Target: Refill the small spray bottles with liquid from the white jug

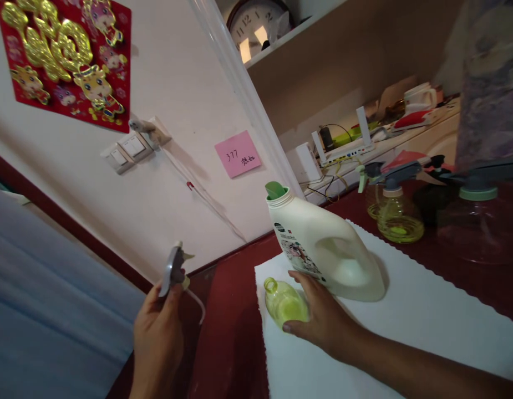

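Observation:
My left hand [158, 338] is closed around a grey spray-trigger head [173, 269] with a thin dip tube hanging from it, held up over the table's left edge. My right hand [323, 318] wraps around a small yellow-green bottle [283, 302] with its neck uncapped, standing on a white cloth [406, 332]. Just behind that hand stands a large white detergent jug [326, 249] with a green spout and a built-in handle.
The cloth lies on a dark red table [231, 332]. Two more spray bottles [397, 213] and a clear jug [476, 221] stand at the back right. A white router [343, 147] and clutter fill the shelf behind. The wall at left carries switches [129, 149] and a pink note [238, 154].

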{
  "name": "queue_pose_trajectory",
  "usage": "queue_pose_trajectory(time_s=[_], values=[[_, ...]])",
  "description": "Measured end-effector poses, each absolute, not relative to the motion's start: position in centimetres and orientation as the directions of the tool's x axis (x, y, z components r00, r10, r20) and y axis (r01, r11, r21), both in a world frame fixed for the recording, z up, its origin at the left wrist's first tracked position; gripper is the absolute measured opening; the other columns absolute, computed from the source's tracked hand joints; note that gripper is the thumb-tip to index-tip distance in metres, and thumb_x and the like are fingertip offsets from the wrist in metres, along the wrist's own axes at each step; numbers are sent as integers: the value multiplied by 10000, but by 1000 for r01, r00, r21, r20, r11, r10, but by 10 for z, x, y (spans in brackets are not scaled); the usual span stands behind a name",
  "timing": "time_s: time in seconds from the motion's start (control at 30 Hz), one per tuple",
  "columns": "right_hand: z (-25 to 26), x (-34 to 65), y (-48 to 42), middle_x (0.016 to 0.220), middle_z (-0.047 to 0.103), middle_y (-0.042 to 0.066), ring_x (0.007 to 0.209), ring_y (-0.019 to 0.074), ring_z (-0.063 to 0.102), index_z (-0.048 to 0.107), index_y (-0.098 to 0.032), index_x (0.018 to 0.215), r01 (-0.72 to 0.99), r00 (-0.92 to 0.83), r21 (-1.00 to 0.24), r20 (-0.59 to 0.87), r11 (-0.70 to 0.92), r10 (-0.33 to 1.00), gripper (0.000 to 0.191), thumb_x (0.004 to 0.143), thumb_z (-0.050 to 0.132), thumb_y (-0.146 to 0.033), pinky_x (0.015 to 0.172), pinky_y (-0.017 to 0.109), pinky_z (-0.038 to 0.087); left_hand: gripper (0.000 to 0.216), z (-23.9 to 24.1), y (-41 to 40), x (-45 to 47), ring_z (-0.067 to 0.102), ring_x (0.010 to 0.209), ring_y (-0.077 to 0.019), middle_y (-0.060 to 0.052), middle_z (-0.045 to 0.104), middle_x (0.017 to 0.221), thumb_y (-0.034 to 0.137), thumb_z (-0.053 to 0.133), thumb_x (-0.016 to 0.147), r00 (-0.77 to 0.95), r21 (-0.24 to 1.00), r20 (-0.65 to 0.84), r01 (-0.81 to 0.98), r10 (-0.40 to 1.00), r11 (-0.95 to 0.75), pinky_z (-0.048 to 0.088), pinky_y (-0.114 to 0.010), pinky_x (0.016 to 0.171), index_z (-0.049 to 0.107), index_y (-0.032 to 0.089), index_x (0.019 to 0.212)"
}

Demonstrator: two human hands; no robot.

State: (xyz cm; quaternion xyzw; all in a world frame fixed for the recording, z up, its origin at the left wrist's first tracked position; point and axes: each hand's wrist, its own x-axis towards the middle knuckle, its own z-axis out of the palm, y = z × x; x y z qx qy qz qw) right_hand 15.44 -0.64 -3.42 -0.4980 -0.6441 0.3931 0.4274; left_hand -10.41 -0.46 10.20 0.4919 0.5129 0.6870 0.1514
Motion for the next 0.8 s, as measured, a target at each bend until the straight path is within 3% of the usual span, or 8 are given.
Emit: queue_pose_trajectory(time_s=[0.13, 0.4, 0.6, 0.8], values=[[-39, 149, 4, 1562, 396, 167, 1429, 323, 360, 286, -151, 1529, 264, -214, -944, 145, 200, 966, 1059, 626, 800, -354, 1180, 483, 280, 238, 129, -10, -54, 654, 920, -119, 14, 733, 957, 267, 860, 693, -534, 793, 508, -16, 676, -609, 520, -204, 843, 751, 236, 903], [-45, 150, 4, 1491, 503, 170, 1355, 355, 460, 404, -159, 1486, 264, -241, -937, 168, 231, 956, 919, 648, 761, -282, 1135, 502, 341, 225, 116, 10, -1, 645, 908, -117, -9, 721, 987, 267, 839, 741, -481, 747, 462, -241, 745, -619, 520, -247, 871, 744, 218, 939], [-46, 148, 7, 1505, 484, 174, 1357, 356, 446, 384, -116, 1493, 276, -258, -926, 188, 258, 948, 931, 650, 746, -275, 1149, 504, 328, 287, 105, 20, 10, 650, 823, -115, -20, 726, 944, 330, 876, 692, -475, 765, 425, -267, 771, -586, 531, -250, 842, 750, 199, 914], [-44, 148, 6, 1511, 475, 189, 1361, 380, 446, 375, -107, 1498, 312, -277, -912, 181, 267, 944, 946, 632, 725, -255, 1148, 527, 338, 224, 107, 15, 8, 655, 939, -125, -28, 728, 1029, 285, 822, 767, -449, 749, 452, -279, 771, -601, 523, -247, 909, 749, 205, 963]])
